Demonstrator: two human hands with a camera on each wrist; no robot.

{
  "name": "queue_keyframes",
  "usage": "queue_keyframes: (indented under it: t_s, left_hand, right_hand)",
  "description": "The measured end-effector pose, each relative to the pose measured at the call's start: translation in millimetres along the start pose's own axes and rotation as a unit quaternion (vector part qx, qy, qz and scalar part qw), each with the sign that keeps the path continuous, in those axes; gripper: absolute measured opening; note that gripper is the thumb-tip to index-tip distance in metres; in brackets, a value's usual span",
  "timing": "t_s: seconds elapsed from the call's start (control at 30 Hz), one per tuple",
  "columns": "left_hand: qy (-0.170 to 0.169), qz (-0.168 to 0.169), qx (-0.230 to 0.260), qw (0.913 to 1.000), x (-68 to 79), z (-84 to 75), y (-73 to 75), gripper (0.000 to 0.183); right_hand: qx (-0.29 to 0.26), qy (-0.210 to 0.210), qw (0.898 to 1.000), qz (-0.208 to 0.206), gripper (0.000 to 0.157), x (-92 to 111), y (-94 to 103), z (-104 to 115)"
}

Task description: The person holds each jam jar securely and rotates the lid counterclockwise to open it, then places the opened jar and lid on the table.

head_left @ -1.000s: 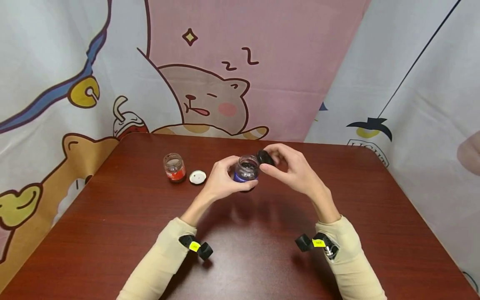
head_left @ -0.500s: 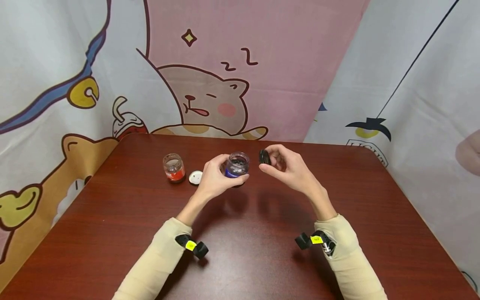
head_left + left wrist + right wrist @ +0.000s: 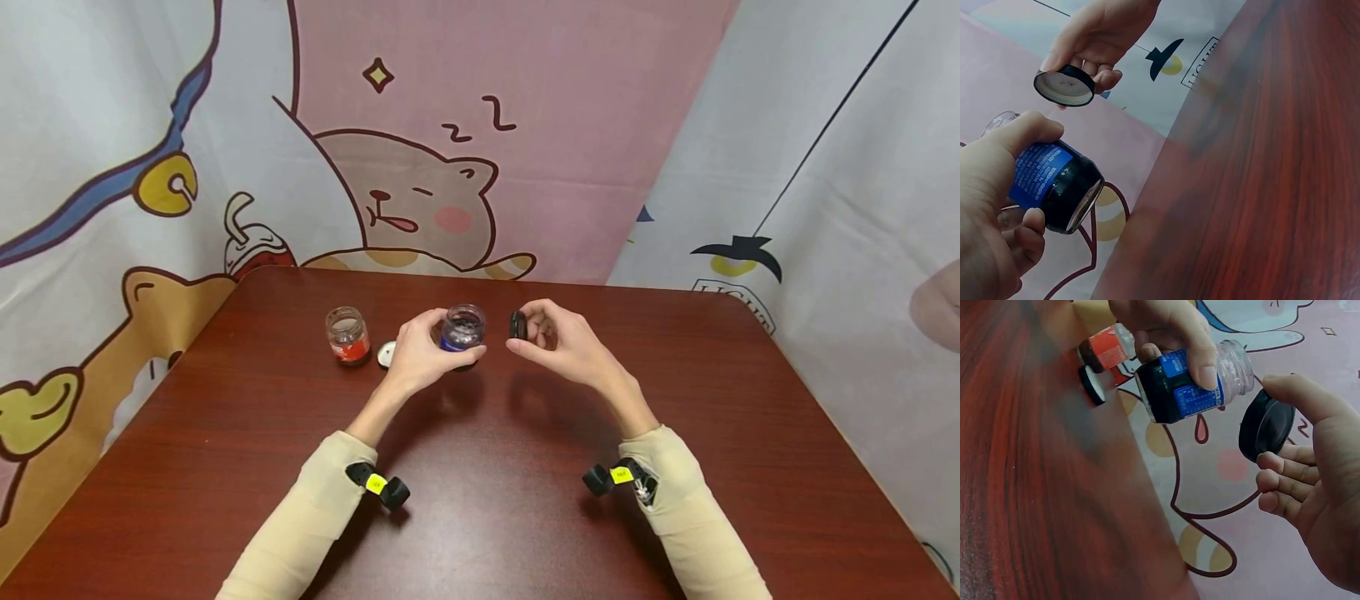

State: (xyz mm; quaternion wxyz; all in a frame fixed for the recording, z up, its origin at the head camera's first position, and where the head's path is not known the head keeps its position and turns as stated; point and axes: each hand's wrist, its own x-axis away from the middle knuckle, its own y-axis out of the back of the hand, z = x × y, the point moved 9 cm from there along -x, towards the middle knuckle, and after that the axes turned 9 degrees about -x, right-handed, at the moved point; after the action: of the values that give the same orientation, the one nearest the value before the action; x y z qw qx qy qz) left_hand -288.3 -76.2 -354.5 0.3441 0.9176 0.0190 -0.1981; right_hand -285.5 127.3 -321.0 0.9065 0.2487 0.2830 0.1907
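My left hand grips a glass jar with a blue label, held above the table with its mouth uncovered. Dark contents fill the lower part of the jar, as the right wrist view shows. A short way to the right, my right hand pinches a black lid on edge between thumb and fingers. The lid's pale inner side shows in the left wrist view. Lid and jar are apart.
On the table's left stands an open glass jar with a red label. Beside it a second lid lies white side up, partly hidden by my left hand. The brown table ends at a printed cloth behind.
My left hand has carried the blue-label jar leftward, away from the lid. The right hand has shifted slightly left and down, and its lid has turned onto its edge.
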Motion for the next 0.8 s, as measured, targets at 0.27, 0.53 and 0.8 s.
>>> queue_keyframes:
  t_s: [0.27,0.53,0.8]
  left_hand:
    - [0.029,0.022,-0.007,0.9993,-3.2,14.6,-2.0,0.053]
    - [0.039,0.031,-0.021,0.9985,-7.0,25.2,-1.9,0.054]
    - [0.053,0.043,-0.032,0.9971,-10.6,35.3,-4.1,0.055]
  right_hand:
    - [-0.005,-0.025,1.0,0.014,0.04,-2.5,-11.5,-14.7]
    - [0.006,-0.055,0.998,0.03,0.043,-2.8,-23.2,-29.2]
    - [0.008,-0.067,0.997,0.045,0.047,-3.7,-34.8,-41.6]
